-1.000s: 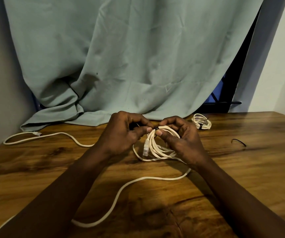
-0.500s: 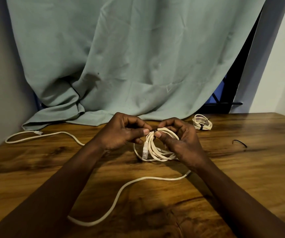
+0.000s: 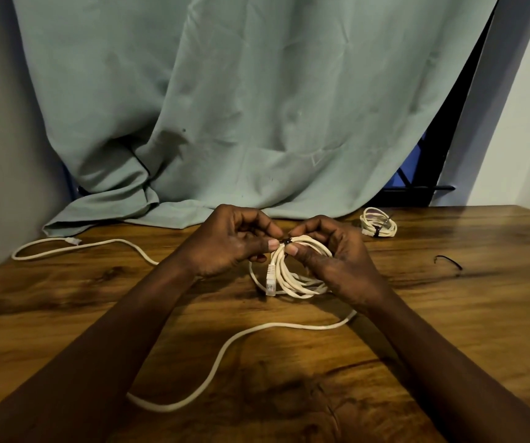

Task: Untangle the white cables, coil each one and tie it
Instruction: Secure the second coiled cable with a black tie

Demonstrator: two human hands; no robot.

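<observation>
Coil (image 3: 292,276) of white cable sits centre, low over the table (image 3: 449,330), btwn both hands. Right hand (image 3: 331,260) grips the gathered top of the loops, thumb & forefinger pinching them together. Left hand (image 3: 228,244) pinches the small black tie (image 3: 287,241) wrapped at that same spot. Plug (image 3: 270,279) hangs down the coil's left side. My read: cable is light, springy, smooth-jacketed, so loops will likely fan out if the pinch slackens. Best hold is at the gathered top right beside the tie, not by the plug, whose clip prob snaps easily. Tie looks thin & bendy, easy to drop. Loose cable (image 3: 225,346) trails across the table front, not yet coiled. Tied coil (image 3: 378,226) lies back right; spare tie (image 3: 448,261) well apart, far right
</observation>
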